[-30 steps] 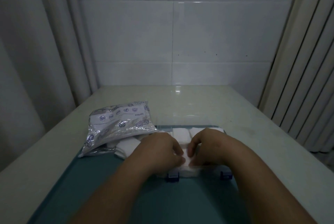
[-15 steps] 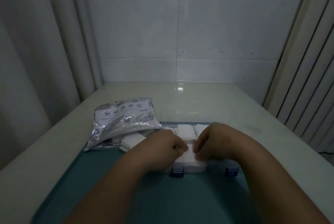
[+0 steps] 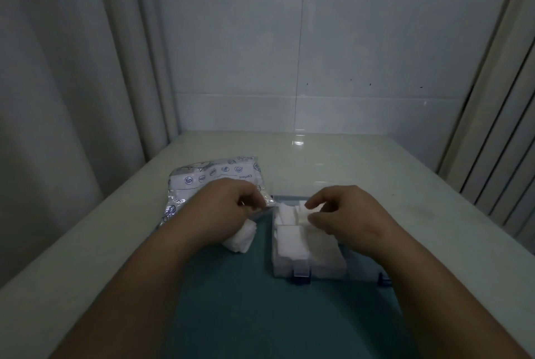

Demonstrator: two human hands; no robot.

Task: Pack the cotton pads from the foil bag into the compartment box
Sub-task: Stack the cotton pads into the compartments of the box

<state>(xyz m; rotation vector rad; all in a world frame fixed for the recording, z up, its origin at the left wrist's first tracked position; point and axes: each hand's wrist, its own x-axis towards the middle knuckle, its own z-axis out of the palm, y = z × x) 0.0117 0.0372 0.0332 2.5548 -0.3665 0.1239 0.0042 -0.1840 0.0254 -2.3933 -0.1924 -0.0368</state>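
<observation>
The silver printed foil bag (image 3: 208,182) lies at the left on the table. My left hand (image 3: 223,211) rests at its open mouth, fingers curled on the bag's edge. Several loose white cotton pads (image 3: 241,238) spill out just below that hand. To the right stands the clear compartment box (image 3: 289,271) with blue latches, with white pads stacked in its compartments. My right hand (image 3: 347,214) hovers over the box's back part, thumb and fingers pinched on a tilted cotton pad (image 3: 302,212).
Bag and box sit on a teal mat (image 3: 260,315) on a pale glossy table (image 3: 376,170). Curtains (image 3: 58,98) hang along the left, vertical slats (image 3: 506,127) along the right, and a tiled wall stands behind.
Both hands were pressing pads together in the box's front. My left hand has moved left to the bag's mouth, and my right hand has shifted back over the rear compartment.
</observation>
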